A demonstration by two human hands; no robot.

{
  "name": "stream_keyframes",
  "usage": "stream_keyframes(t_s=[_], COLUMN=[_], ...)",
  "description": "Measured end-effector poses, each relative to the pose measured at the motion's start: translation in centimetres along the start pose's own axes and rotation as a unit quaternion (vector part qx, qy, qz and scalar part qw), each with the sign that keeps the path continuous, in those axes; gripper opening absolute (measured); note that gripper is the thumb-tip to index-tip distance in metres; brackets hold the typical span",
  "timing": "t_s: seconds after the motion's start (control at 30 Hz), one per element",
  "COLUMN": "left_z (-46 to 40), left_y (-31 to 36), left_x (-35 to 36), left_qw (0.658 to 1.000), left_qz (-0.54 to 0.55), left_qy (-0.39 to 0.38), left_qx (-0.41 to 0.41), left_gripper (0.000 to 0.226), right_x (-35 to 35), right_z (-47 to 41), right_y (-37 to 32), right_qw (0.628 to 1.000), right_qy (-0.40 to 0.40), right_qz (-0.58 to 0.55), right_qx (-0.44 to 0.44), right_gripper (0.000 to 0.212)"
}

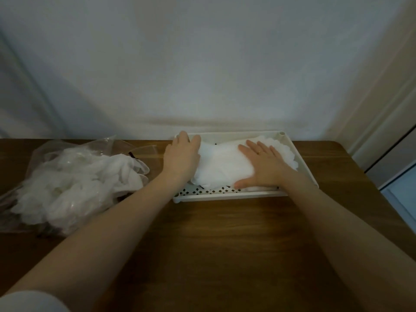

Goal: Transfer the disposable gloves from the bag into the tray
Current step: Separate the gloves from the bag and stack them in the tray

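As hands [263, 163] press gloves [222, 167], tray [229, 195]

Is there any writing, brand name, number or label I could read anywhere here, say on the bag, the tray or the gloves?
None: no readable text shows anywhere.
Clear plastic bag: no print visible; dark patches at its lower edge are too blurred to tell.
White tray: only a pattern of holes, no label.
Gloves in the tray and the gloves in the bag: plain, unmarked.
Ring on the right hand: too small to show markings.
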State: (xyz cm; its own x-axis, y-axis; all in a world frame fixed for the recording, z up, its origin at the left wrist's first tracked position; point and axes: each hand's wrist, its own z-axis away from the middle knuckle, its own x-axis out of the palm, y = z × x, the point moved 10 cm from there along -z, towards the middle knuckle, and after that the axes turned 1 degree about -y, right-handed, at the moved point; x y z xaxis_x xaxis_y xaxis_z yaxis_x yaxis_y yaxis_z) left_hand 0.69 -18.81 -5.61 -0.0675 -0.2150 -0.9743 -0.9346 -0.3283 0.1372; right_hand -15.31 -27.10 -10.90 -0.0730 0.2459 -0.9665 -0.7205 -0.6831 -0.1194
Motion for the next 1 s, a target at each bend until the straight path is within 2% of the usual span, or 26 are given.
stream_keyframes(t_s=[0.1, 0.2, 0.3, 0.37, 0.47, 0.57, 0.63, 0.7, 0.8, 0.87, 1.0], left_z=[0.1, 0.5, 1.8, 2.7, 4.2, 5.8, 6.5, 7.2, 8.0, 8.3, 8.1], left_y=[-0.9, -1.7, -3.2, -4.4, -7.5, -9.7, -10.8, -11.7, -12.0, -12.1, -12.3], left_x=[-0.3, -2.2, -5.1, -6.7, -8.8, -9.7, -9.7, -9.2, -7.1, -5.6, -4.3], left_qw=[0.998, 0.993, 0.978, 0.971, 0.956, 0.943, 0.939, 0.938, 0.950, 0.950, 0.957], left_qz=[0.007, 0.099, 0.205, 0.238, 0.279, 0.313, 0.327, 0.335, 0.301, 0.299, 0.275], left_qy=[-0.052, -0.052, -0.011, 0.022, 0.086, 0.109, 0.098, 0.077, 0.017, -0.027, -0.064], left_qx=[-0.021, -0.026, -0.017, -0.009, -0.011, 0.021, 0.045, 0.053, 0.079, 0.083, 0.069], left_gripper=[0.028, 0.046, 0.037, 0.026, 0.025, 0.024, 0.023, 0.020, 0.022, 0.027, 0.034], right_x=[-1.9, -5.3, -7.6, -7.2, -4.7, -1.5, 0.8, 0.9, -1.3, -2.4, -3.4], right_z=[0.8, 2.3, 3.8, 4.0, 3.5, 1.2, -1.1, -2.4, -1.5, -0.5, 0.8], right_y=[-1.2, -5.5, -12.1, -16.4, -22.7, -26.5, -26.7, -26.0, -25.3, -24.8, -23.3], right_qw=[1.000, 0.994, 0.976, 0.966, 0.963, 0.975, 0.992, 0.997, 0.969, 0.932, 0.871], right_qy=[0.011, 0.097, 0.174, 0.166, 0.120, 0.036, -0.019, 0.023, 0.119, 0.117, 0.102], right_qz=[0.012, 0.031, -0.049, -0.088, -0.069, -0.088, -0.064, -0.057, -0.207, -0.331, -0.469], right_qx=[0.014, -0.027, -0.119, -0.177, -0.233, -0.200, -0.109, -0.046, -0.066, -0.089, -0.102], right_gripper=[0.115, 0.106, 0.058, 0.034, 0.028, 0.030, 0.031, 0.025, 0.011, 0.014, 0.017])
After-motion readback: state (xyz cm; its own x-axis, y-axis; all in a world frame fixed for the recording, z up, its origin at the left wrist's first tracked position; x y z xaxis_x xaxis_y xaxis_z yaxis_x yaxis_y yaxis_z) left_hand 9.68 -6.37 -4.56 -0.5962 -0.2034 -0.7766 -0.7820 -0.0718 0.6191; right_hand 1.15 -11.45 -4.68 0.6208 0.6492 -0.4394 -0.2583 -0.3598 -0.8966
